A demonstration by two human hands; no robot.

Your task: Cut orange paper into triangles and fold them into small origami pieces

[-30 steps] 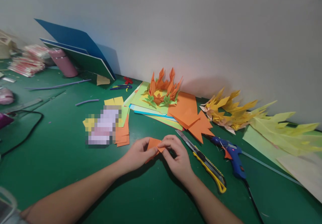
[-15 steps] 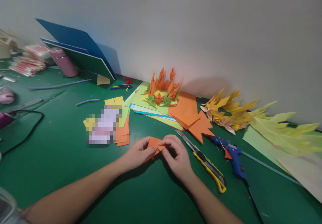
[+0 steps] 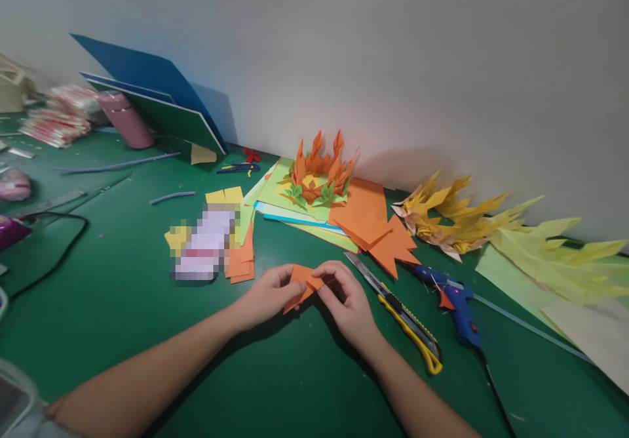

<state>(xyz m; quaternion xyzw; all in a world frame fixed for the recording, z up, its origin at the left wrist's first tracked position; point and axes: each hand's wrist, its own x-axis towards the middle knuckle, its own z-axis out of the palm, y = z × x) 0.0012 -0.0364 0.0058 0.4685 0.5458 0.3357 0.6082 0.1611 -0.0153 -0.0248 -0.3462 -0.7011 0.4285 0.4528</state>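
Between my hands, just over the green table, is a small piece of folded orange paper (image 3: 301, 282). My left hand (image 3: 272, 296) pinches its left side, the thumb lying across the front. On the right, my right hand (image 3: 343, 295) grips the paper's right corner with thumb and curled fingers. Part of the paper is hidden behind the fingers. A yellow utility knife (image 3: 405, 323) with its blade out lies close by my right hand. Beyond it rests a blue glue gun (image 3: 456, 303). Small orange paper pieces (image 3: 240, 262) lie beyond my left hand.
An orange folded-paper crown (image 3: 322, 176) stands on coloured sheets by the wall. Yellow paper leaves (image 3: 449, 215) and pale green ones (image 3: 555, 251) are at the right. A pink bottle (image 3: 126, 122) leans near blue boards (image 3: 147, 74). A black cable (image 3: 66, 254) curves at left.
The orange paper has tilted slightly, and more of its lower left corner shows below my left thumb. Both hands keep their grip in nearly the same place.
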